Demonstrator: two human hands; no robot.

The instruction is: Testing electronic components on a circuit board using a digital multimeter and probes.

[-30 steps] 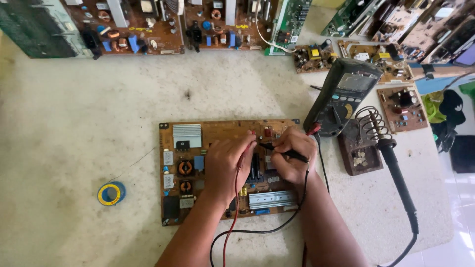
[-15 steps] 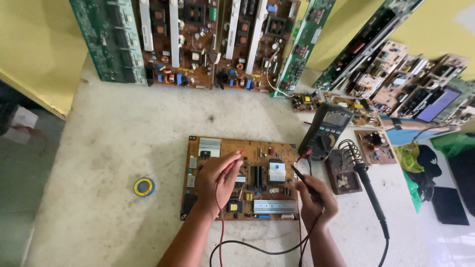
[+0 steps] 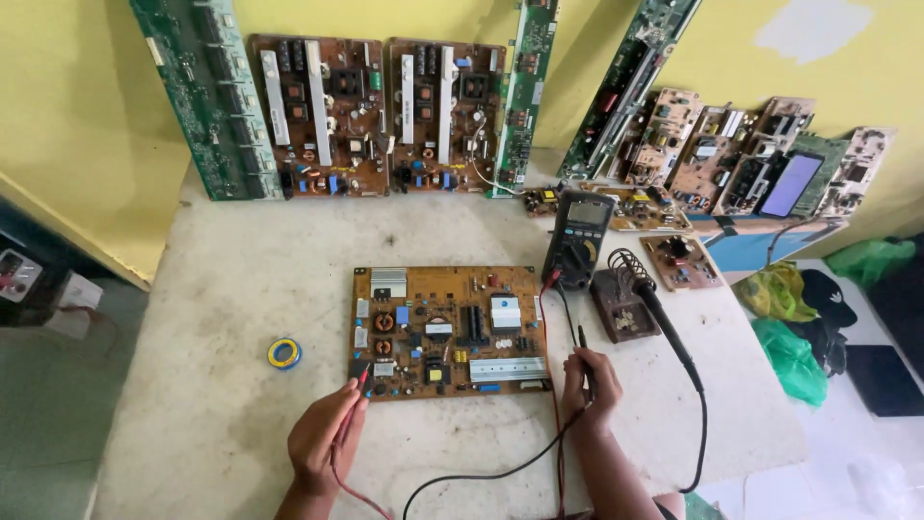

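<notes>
- the orange-brown circuit board [image 3: 449,330] lies flat on the pale worktop [image 3: 192,289]; every place below is told from this board.
- the left hand [image 3: 325,438] sits just off the board's near left corner, fingers closed around a red probe [image 3: 364,377] whose tip rests at that corner's edge.
- the right hand [image 3: 589,387] lies just past the board's near right corner, off the board, curled around a black probe [image 3: 583,349] that points away from the person.
- a red lead and a black lead [image 3: 481,474] trail from the hands across the worktop on the near side of the board.
- the multimeter [image 3: 578,238] stands propped just beyond the board's far right corner, its display facing the person.
- right of the board, beside the multimeter, a soldering iron [image 3: 664,323] rests in its coiled stand [image 3: 624,300].
- a small roll of yellow and blue tape [image 3: 284,352] lies on the worktop left of the board, apart from it.
- beyond the board's far edge, a row of other boards [image 3: 385,116] leans upright against the yellow wall.
</notes>
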